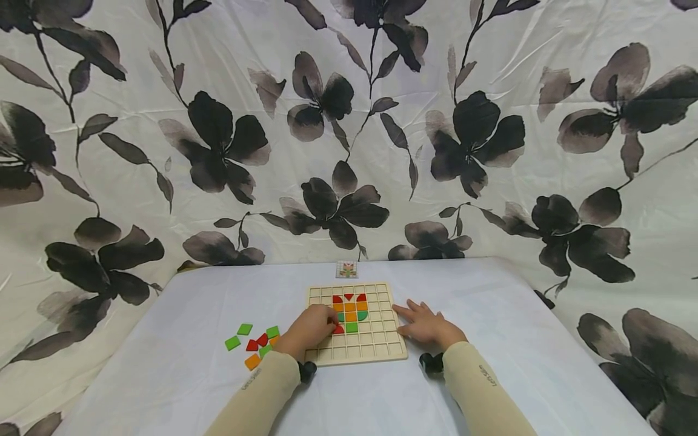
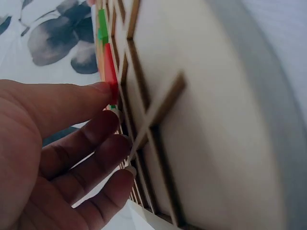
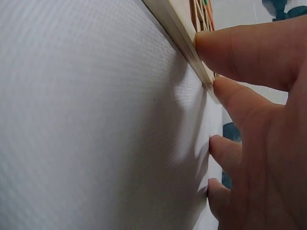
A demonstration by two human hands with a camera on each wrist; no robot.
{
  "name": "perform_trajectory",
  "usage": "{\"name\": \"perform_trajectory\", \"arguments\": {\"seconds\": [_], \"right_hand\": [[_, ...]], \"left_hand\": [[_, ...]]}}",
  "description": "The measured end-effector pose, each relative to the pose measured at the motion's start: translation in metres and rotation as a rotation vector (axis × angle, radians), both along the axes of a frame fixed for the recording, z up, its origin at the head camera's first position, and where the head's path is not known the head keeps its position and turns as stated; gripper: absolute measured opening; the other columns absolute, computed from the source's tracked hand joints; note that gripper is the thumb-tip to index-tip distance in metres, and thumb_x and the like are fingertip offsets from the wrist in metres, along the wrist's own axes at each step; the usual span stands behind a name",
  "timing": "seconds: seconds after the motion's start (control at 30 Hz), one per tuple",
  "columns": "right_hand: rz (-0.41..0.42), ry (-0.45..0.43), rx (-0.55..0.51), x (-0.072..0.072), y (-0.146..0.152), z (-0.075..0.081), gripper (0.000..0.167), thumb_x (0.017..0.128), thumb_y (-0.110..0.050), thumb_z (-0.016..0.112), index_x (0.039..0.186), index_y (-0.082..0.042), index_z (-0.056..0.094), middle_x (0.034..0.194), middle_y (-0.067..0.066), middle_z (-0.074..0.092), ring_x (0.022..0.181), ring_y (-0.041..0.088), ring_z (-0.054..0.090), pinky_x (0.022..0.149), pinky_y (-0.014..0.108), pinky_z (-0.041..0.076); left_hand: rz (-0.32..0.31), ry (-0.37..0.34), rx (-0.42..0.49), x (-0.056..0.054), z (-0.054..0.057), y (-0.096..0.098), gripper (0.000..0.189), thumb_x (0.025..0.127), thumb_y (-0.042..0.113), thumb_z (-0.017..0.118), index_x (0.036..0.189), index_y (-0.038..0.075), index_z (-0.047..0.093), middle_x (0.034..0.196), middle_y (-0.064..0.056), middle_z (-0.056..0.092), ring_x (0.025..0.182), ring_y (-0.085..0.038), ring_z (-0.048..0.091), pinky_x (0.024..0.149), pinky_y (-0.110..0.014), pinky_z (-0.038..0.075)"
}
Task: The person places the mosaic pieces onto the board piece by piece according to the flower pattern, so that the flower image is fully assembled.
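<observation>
A wooden grid board (image 1: 382,346) lies on the table with a pattern of red, orange and green tiles near its middle. My left hand (image 1: 312,327) reaches over its left side and pinches a red tile (image 2: 111,72) at the grid, left of a green square tile (image 1: 351,327). The thumb tip lies on that tile; the other fingertips are at the grid ribs. My right hand (image 1: 428,327) is spread at the board's right edge. Its thumb and index fingertip touch the board's rim (image 3: 184,43), while the other fingertips rest on the cloth.
Loose green (image 1: 232,343), red (image 1: 252,345) and orange (image 1: 252,361) tiles lie left of the board, some partly behind the left hand. A small pattern card (image 1: 346,269) is at the table's far edge. Behind hangs a flowered cloth (image 1: 403,230).
</observation>
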State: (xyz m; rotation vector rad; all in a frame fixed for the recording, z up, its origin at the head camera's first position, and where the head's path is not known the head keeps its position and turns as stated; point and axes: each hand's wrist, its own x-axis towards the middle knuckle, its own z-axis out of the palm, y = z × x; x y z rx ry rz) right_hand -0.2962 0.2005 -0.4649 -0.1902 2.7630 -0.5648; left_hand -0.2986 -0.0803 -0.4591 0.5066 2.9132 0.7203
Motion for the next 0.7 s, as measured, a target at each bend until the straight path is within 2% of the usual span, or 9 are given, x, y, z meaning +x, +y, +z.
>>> {"name": "perform_trajectory", "arguments": {"seconds": [0.2, 0.37, 0.53, 0.7], "right_hand": [[0.004, 0.011, 0.006, -0.001, 0.0, -0.004, 0.06, 0.093, -0.04, 0.054, 0.15, -0.029, 0.036, 0.161, 0.012, 0.021, 0.147, 0.044, 0.012, 0.11, 0.072, 0.008], [0.008, 0.016, -0.001, -0.001, 0.0, -0.006, 0.061, 0.093, -0.039, 0.055, 0.15, -0.028, 0.036, 0.16, 0.013, 0.022, 0.147, 0.046, 0.012, 0.109, 0.073, 0.009], [0.008, 0.014, 0.008, -0.003, 0.0, -0.006, 0.061, 0.093, -0.04, 0.054, 0.15, -0.029, 0.036, 0.161, 0.012, 0.022, 0.147, 0.045, 0.013, 0.109, 0.073, 0.009], [0.003, 0.01, 0.015, -0.004, 0.001, -0.007, 0.061, 0.093, -0.042, 0.054, 0.15, -0.03, 0.035, 0.161, 0.011, 0.021, 0.148, 0.044, 0.012, 0.109, 0.073, 0.009]], "left_hand": [[-0.023, 0.034, -0.038, 0.002, -0.003, -0.002, 0.01, 0.089, 0.01, 0.065, 0.092, 0.011, 0.075, 0.094, -0.003, 0.069, 0.084, -0.017, 0.058, 0.085, -0.038, 0.052], [-0.041, 0.036, -0.052, 0.005, 0.001, -0.008, 0.015, 0.09, 0.011, 0.063, 0.099, 0.013, 0.075, 0.096, -0.001, 0.066, 0.084, -0.016, 0.055, 0.084, -0.037, 0.05], [0.013, 0.022, -0.055, 0.008, 0.011, -0.023, 0.017, 0.091, 0.012, 0.063, 0.105, 0.014, 0.073, 0.099, 0.0, 0.063, 0.089, -0.017, 0.056, 0.087, -0.039, 0.05], [0.069, 0.018, -0.083, 0.007, 0.019, -0.047, 0.017, 0.092, 0.013, 0.063, 0.107, 0.012, 0.071, 0.1, -0.002, 0.065, 0.091, -0.017, 0.057, 0.086, -0.039, 0.05]]}}
